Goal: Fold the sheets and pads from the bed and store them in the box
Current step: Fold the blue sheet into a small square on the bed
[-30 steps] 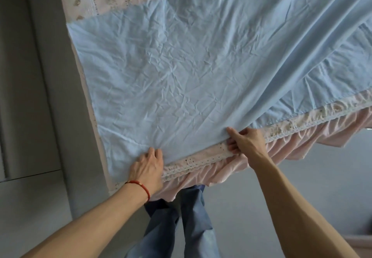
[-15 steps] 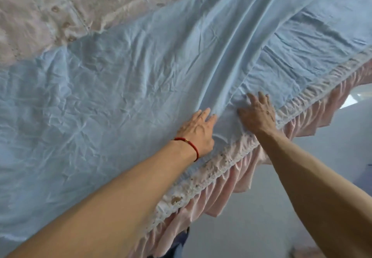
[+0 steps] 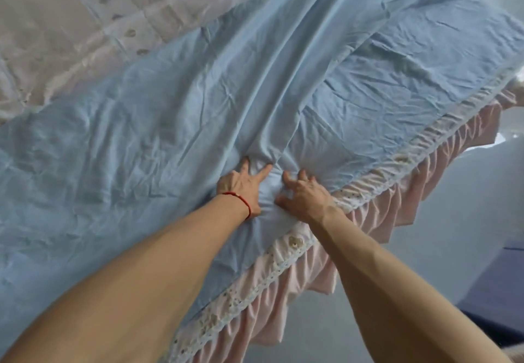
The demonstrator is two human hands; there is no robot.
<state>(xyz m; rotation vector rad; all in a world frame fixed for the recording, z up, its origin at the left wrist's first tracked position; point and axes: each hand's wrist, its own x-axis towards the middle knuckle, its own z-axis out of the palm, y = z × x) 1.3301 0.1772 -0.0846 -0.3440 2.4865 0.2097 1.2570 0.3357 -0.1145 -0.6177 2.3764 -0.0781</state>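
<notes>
You are gathering the light blue sheet [image 3: 175,124] at the middle of the frame, near the bed's edge, and from here the step looks like bunching or lifting the cloth to start a fold. Do it well by taking only the blue layer: the pink quilted cover [image 3: 65,30] in the upper left and its ruffled skirt [image 3: 377,221] running down the lower right lie directly beneath, and a deep pinch could drag them along. Draw the fabric toward yourself evenly with both hands so the long ridge climbing to the upper right comes up straight rather than twisted.

Your left hand [image 3: 241,189], with the red string bracelet [image 3: 241,202] on its wrist, presses on the sheet with the fingers spread and fairly straight; a fold of cloth rises between two of them, but it grasps nothing that I can see. Your right hand [image 3: 303,195], just beside it, has its fingers curled like a claw into the blue cloth, bunching it under the tips. The storage box is not in view.
</notes>
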